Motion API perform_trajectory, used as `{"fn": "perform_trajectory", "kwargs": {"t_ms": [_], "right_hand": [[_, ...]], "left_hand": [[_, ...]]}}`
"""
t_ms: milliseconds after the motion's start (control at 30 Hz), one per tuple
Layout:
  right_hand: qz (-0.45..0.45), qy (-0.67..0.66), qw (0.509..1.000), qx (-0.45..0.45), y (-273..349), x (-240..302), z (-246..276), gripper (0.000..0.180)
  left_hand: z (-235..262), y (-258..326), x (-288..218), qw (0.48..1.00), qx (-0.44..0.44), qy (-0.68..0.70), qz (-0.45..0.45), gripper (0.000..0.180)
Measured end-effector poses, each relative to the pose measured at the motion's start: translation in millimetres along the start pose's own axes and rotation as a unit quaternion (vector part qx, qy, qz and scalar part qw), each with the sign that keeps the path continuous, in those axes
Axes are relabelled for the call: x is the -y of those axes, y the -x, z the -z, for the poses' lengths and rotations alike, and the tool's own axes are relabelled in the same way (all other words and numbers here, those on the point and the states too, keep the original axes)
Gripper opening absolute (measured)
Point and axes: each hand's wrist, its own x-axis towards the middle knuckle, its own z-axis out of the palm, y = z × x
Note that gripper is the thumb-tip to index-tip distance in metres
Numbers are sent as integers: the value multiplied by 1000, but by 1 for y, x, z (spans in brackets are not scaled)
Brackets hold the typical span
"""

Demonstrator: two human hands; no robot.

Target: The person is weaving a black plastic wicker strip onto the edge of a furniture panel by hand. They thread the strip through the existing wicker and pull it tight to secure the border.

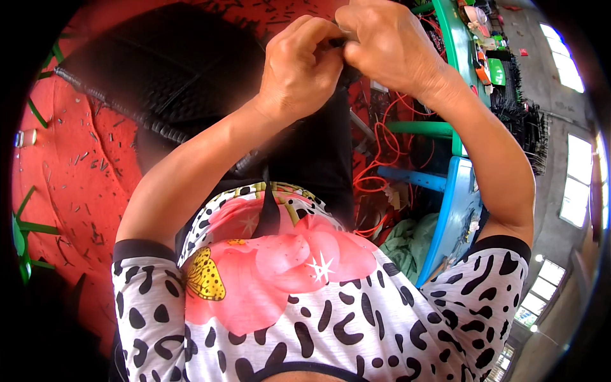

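Both of my hands are raised close together at the top of the view, fingers curled in. My left hand (299, 70) pinches a short dark bit of black strip (336, 42) that shows between the hands. From the other side, my right hand (393, 54) closes on the same spot; most of what lies in the fingers is hidden. Below and left of them, a black woven panel (159, 83) with a braided edge rests across my lap, blurred in part. A loose black strip (270, 207) hangs down in front of my patterned shirt.
Dark scraps litter the red floor (70, 165). Orange-red cord (382, 143) lies tangled at right, near a green table (459, 76) with small items and a blue stool (449, 210). Green fabric (410, 245) lies by the stool. Green legs (28, 226) show at far left.
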Motion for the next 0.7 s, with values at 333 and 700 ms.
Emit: {"fn": "perform_trajectory", "kwargs": {"t_ms": [333,700], "right_hand": [[13,-62,998,1,6,-2,7,9],[-89,-118,989,-29,64,-2,18,20]], "left_hand": [[3,-6,1,996,-20,-89,-20,9],[31,-12,-7,884,188,309,296,12]]}}
